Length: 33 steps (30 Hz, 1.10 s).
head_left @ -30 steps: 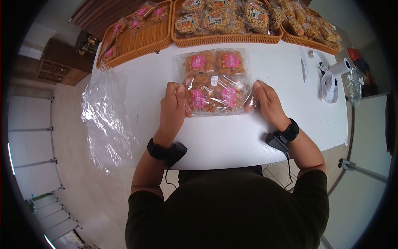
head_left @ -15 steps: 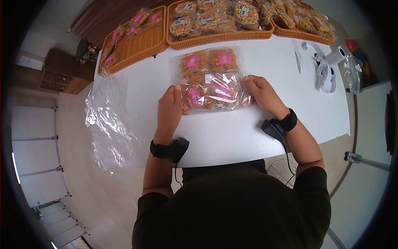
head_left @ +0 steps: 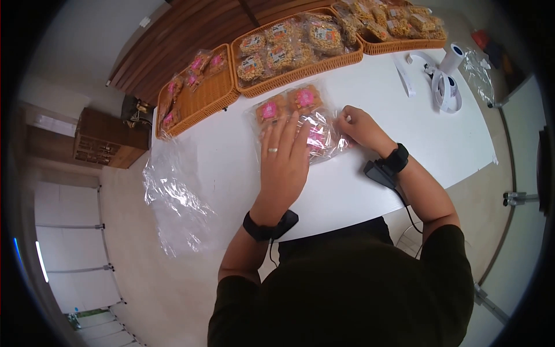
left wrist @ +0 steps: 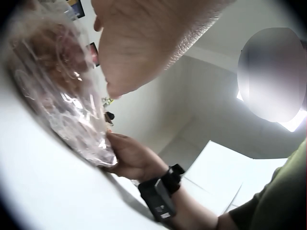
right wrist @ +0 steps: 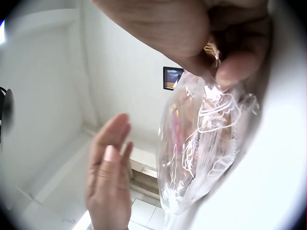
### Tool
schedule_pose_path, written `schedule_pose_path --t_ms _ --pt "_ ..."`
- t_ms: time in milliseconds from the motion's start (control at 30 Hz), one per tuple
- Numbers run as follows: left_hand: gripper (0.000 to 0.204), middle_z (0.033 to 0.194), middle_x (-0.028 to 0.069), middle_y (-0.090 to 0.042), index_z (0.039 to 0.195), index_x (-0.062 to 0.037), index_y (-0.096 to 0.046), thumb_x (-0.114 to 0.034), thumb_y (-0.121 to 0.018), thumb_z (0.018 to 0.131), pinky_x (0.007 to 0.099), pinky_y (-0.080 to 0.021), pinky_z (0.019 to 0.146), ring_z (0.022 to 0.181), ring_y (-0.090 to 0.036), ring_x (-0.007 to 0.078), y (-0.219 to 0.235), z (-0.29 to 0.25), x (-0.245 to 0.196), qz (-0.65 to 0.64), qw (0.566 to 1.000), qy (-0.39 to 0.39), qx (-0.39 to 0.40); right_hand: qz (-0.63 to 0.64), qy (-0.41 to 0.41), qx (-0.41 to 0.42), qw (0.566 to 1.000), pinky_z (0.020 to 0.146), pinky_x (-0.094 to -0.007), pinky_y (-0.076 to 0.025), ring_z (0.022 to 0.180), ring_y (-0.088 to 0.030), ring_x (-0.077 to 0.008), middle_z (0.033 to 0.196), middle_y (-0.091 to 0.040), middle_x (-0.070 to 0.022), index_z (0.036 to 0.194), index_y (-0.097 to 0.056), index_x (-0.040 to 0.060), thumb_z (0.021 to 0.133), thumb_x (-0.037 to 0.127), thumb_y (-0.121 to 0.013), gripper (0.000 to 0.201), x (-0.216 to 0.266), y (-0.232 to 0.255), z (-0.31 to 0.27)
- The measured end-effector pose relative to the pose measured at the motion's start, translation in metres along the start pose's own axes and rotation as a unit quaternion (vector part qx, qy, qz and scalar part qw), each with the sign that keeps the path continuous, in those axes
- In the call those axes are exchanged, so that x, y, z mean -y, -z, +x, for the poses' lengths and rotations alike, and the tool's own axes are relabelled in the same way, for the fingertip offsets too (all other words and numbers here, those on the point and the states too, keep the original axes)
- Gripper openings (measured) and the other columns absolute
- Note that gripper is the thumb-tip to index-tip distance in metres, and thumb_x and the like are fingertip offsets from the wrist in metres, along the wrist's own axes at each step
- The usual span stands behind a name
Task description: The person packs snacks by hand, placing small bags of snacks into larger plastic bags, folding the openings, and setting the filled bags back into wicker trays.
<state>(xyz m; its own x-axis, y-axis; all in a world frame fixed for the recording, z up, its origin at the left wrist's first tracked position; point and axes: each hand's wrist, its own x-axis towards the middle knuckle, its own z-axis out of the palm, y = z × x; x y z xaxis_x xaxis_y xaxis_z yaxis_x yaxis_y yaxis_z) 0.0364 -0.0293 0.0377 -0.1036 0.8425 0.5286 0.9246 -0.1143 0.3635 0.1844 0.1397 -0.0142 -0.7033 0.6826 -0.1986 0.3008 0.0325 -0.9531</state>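
Observation:
A clear plastic bag (head_left: 325, 128) of brown snack packs with pink labels lies on the white table. My left hand (head_left: 284, 165), a ring on one finger, is over the bag's left part with its fingers straight; in the right wrist view the left hand (right wrist: 109, 177) appears raised beside the bag (right wrist: 192, 143). My right hand (head_left: 365, 130) pinches the bag's right edge between thumb and fingers. The left wrist view shows the right hand (left wrist: 134, 155) at the far end of the bag (left wrist: 62, 81).
Wicker trays (head_left: 300, 75) of packaged snacks line the table's back edge. An empty clear plastic bag (head_left: 179, 199) hangs over the left edge. White rolls and a looped strip (head_left: 446, 95) stand at the right, beside more clear plastic (head_left: 478, 72).
My left hand has let go of the bag's left edge and moved right, over the bag, with its fingers straightened. My right hand still pinches the right edge. The head view has turned.

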Motion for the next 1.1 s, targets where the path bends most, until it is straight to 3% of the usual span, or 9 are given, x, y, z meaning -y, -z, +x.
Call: schedule_pose_path --t_ms 100,167,200,333,433,533,633,1000,1100 --pt "0.056 0.141 0.0174 -0.033 0.136 -0.0069 -0.039 -0.019 -0.059 0.086 0.0463 -0.027 0.105 0.128 -0.032 0.0335 -0.02 -0.003 0.022 0.199 0.975 -0.025 0.094 -0.144 0.004 -0.06 0.988 0.052 -0.0305 -0.05 0.058 -0.062 -0.0187 0.077 -0.061 -0.0121 0.091 -0.05 -0.0001 0.086 0.009 -0.053 0.011 0.018 0.012 -0.009" --pt "0.06 0.145 0.017 -0.028 0.135 -0.0108 -0.041 -0.03 -0.062 0.082 0.0502 -0.015 0.108 0.133 -0.023 0.0354 -0.02 -0.003 0.027 0.145 0.984 -0.005 0.105 -0.313 0.274 -0.298 0.859 0.07 -0.0358 -0.051 0.085 -0.062 -0.029 0.1 -0.059 -0.0165 0.096 -0.05 0.0011 0.08 -0.004 -0.05 0.016 0.028 0.013 -0.01" --pt "0.06 0.145 0.017 -0.028 0.135 -0.0108 -0.041 -0.03 -0.062 0.082 0.0502 -0.015 0.108 0.133 -0.023 0.0354 -0.022 -0.005 0.028 0.142 0.985 -0.004 0.1 -0.253 0.299 -0.294 0.872 0.085 -0.0395 -0.045 0.106 -0.051 -0.0352 0.117 -0.051 -0.0167 0.1 -0.051 0.0024 0.073 -0.01 -0.047 0.03 0.034 0.009 -0.013" --pt "0.06 0.145 0.0171 -0.027 0.135 -0.0065 -0.041 -0.029 -0.061 0.083 0.0516 -0.016 0.108 0.134 -0.02 0.0371 -0.023 -0.006 0.033 0.164 0.978 -0.01 0.127 -0.279 0.463 -0.151 0.827 0.104 -0.0491 -0.03 0.122 -0.039 -0.0371 0.13 -0.043 -0.0208 0.12 -0.047 -0.0001 0.078 0.01 -0.059 0.045 0.067 -0.048 -0.013" --pt "0.063 0.146 0.0182 -0.025 0.136 0.0003 -0.037 -0.027 -0.059 0.084 0.0532 -0.014 0.108 0.136 -0.016 0.038 -0.02 -0.004 0.032 0.151 0.977 0.018 0.149 -0.371 0.418 -0.091 0.824 0.109 -0.0523 -0.015 0.133 -0.025 -0.0373 0.142 -0.03 -0.0206 0.137 -0.034 0.0037 0.087 0.034 -0.055 0.062 0.035 -0.075 0.014" --pt "0.071 0.147 0.0214 -0.018 0.138 0.0032 -0.028 -0.029 -0.059 0.084 0.0529 -0.013 0.108 0.136 -0.012 0.0407 -0.016 -0.011 0.038 0.149 0.976 0.049 0.153 -0.364 0.363 -0.095 0.852 0.107 -0.0517 -0.018 0.134 -0.026 -0.0319 0.144 -0.029 -0.0166 0.14 -0.029 0.0035 0.09 0.045 -0.048 0.067 0.021 -0.06 0.027" --pt "0.081 0.148 0.0234 -0.01 0.141 0.004 -0.017 -0.034 -0.06 0.084 0.0524 -0.011 0.109 0.136 -0.007 0.0439 -0.015 -0.012 0.052 0.008 0.991 0.105 0.079 -0.25 0.318 -0.047 0.914 0.109 -0.0496 -0.016 0.135 -0.021 -0.0384 0.145 -0.022 -0.0231 0.142 -0.023 0.0026 0.091 0.046 -0.046 0.07 0.003 -0.045 0.041" --pt "0.083 0.145 0.0324 -0.007 0.142 0.0061 -0.003 -0.043 -0.048 0.092 0.0442 -0.014 0.111 0.136 -0.011 0.0436 -0.023 -0.028 0.071 -0.213 0.93 0.298 0.019 -0.316 0.158 -0.066 0.933 0.111 -0.0449 -0.009 0.137 -0.013 -0.0387 0.145 -0.018 -0.0291 0.14 -0.014 -0.0092 0.091 0.058 -0.032 0.085 -0.01 -0.038 0.036" --pt "0.084 0.145 0.0338 -0.007 0.141 0.0071 -0.003 -0.048 -0.044 0.092 0.0442 -0.013 0.111 0.136 -0.01 0.0433 -0.012 -0.023 0.08 -0.137 0.925 0.355 -0.024 -0.316 0.142 -0.11 0.932 0.111 -0.0475 -0.009 0.137 -0.014 -0.0388 0.144 -0.019 -0.029 0.14 -0.015 -0.008 0.092 0.055 -0.036 0.082 0.002 -0.032 0.035"
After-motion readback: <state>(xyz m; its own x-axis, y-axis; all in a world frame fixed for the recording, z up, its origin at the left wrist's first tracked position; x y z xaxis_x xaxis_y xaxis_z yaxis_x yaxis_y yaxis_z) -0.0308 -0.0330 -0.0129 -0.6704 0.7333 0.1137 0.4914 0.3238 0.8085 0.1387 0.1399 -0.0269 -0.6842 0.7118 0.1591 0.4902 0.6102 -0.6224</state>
